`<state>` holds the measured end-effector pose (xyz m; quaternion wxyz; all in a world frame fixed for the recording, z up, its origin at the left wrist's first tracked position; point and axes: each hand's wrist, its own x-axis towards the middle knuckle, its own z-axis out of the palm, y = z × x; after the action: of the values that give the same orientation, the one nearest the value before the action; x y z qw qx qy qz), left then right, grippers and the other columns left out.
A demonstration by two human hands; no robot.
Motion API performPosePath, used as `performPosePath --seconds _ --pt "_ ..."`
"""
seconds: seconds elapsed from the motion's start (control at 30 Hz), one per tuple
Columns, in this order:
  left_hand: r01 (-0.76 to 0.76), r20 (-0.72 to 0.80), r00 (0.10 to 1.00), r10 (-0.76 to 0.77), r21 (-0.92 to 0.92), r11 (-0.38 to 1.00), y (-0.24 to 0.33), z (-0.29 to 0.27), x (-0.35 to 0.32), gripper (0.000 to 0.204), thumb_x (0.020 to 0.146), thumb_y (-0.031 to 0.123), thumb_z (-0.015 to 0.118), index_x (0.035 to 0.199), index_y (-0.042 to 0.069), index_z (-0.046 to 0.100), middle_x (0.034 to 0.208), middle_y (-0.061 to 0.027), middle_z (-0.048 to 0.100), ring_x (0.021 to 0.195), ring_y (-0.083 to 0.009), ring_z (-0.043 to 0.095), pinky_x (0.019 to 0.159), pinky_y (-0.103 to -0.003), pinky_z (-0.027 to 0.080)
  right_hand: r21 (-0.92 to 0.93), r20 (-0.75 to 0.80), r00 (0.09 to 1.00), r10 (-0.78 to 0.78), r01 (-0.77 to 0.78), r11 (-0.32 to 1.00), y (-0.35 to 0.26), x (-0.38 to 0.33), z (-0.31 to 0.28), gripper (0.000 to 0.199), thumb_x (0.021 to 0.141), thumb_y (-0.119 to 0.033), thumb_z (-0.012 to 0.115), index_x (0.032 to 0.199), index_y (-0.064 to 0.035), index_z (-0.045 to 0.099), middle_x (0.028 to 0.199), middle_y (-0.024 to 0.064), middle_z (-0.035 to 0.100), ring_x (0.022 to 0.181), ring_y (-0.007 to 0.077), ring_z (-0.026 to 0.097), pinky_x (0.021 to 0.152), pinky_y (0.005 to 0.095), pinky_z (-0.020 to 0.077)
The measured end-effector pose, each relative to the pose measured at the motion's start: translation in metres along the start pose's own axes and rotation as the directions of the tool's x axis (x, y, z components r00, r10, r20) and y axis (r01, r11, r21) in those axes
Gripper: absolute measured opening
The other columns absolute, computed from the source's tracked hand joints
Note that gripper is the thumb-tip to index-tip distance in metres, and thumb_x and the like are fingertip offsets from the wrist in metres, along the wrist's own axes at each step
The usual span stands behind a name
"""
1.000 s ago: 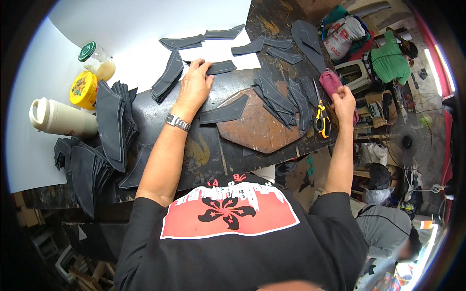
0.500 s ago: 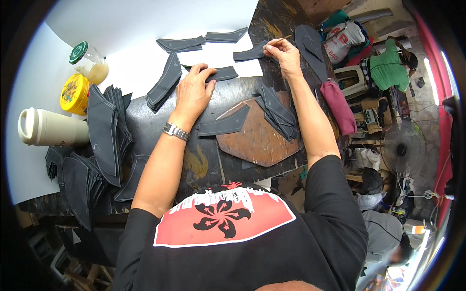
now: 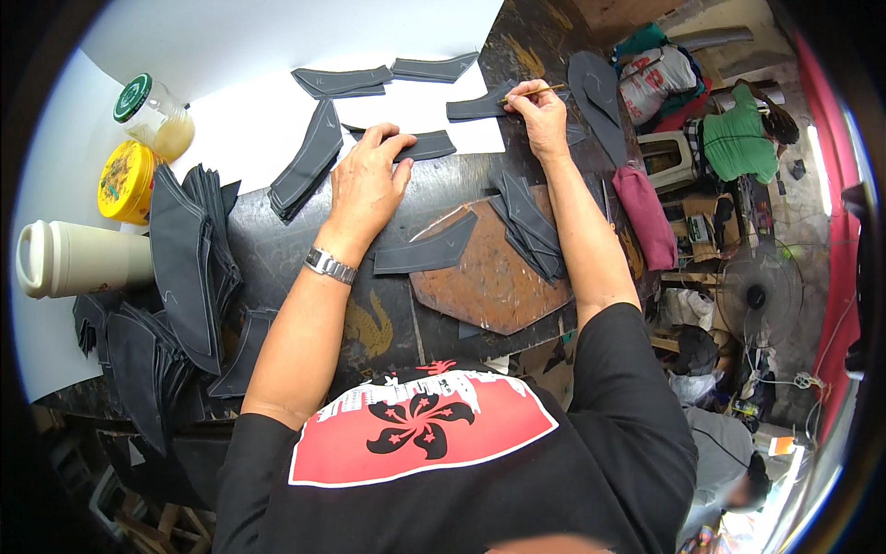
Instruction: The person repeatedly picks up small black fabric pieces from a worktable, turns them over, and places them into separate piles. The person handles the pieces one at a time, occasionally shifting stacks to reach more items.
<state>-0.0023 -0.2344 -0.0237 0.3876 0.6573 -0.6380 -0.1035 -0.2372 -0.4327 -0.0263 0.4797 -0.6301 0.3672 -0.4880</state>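
Observation:
In my right hand (image 3: 543, 125) is a thin brown pen-like stick (image 3: 546, 90), pinched between thumb and fingers. Its left end meets a dark curved cut piece (image 3: 472, 109) lying on white paper (image 3: 392, 109). My left hand (image 3: 369, 180) lies palm down, fingers stretched out onto another dark piece (image 3: 432, 145), whose left end they partly cover. Beside that hand, a stack of curved pieces (image 3: 309, 162) sits across the paper's edge. Two more groups, the left pieces (image 3: 341, 82) and the right pieces (image 3: 434, 69), lie farther back.
A brown board (image 3: 489, 286) bears a single piece (image 3: 429, 247) and a loose pile (image 3: 531, 226). At left stand a glass jar (image 3: 161, 125), yellow tub (image 3: 126, 183), cream mug (image 3: 83, 261) and stacked pieces (image 3: 189, 268). A maroon pouch (image 3: 644, 217) lies right; a person in green (image 3: 743, 134) is beyond.
The stick has swung to lie flatter, its left end now on the dark piece. My left hand stays nearly in place; the whole view has shifted slightly.

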Motion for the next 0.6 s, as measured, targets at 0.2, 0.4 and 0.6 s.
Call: performPosePath --seconds 0.2,0.4,0.6 --pt "-0.003 -0.007 1.000 0.003 0.013 1.000 -0.0004 0.0014 0.0002 0.028 0.086 0.016 0.072 0.114 0.013 0.071 0.124 -0.0041 0.064 0.075 -0.0171 0.068 0.077 -0.034 0.055 -0.020 -0.001 1.000 -0.003 0.003 1.000 0.0007 0.0005 -0.0001 0.009 0.084 0.000 0.070 0.090 -0.0028 0.064 0.085 0.0036 0.065 0.074 0.0114 0.064 0.072 0.0243 0.0537" --pt "0.006 -0.006 1.000 -0.006 0.006 1.000 -0.0003 0.0014 -0.0002 0.028 0.086 0.016 0.072 0.114 0.013 0.071 0.124 -0.0037 0.064 0.074 -0.0168 0.067 0.076 -0.033 0.055 0.006 -0.003 1.000 0.010 -0.010 1.000 0.0000 0.0000 -0.0004 0.009 0.085 0.001 0.069 0.091 -0.0022 0.063 0.087 0.0040 0.065 0.074 0.0120 0.065 0.072 0.0244 0.0544" --pt "0.010 -0.008 1.000 -0.010 0.008 1.000 0.0001 0.0012 0.0000 0.028 0.086 0.016 0.072 0.114 0.013 0.071 0.124 -0.0039 0.064 0.075 -0.0169 0.067 0.076 -0.033 0.055 -0.004 -0.009 1.000 0.012 -0.012 1.000 -0.0029 -0.0008 -0.0004 0.008 0.087 0.001 0.069 0.092 -0.0017 0.063 0.087 0.0049 0.065 0.075 0.0130 0.066 0.071 0.0248 0.0548"
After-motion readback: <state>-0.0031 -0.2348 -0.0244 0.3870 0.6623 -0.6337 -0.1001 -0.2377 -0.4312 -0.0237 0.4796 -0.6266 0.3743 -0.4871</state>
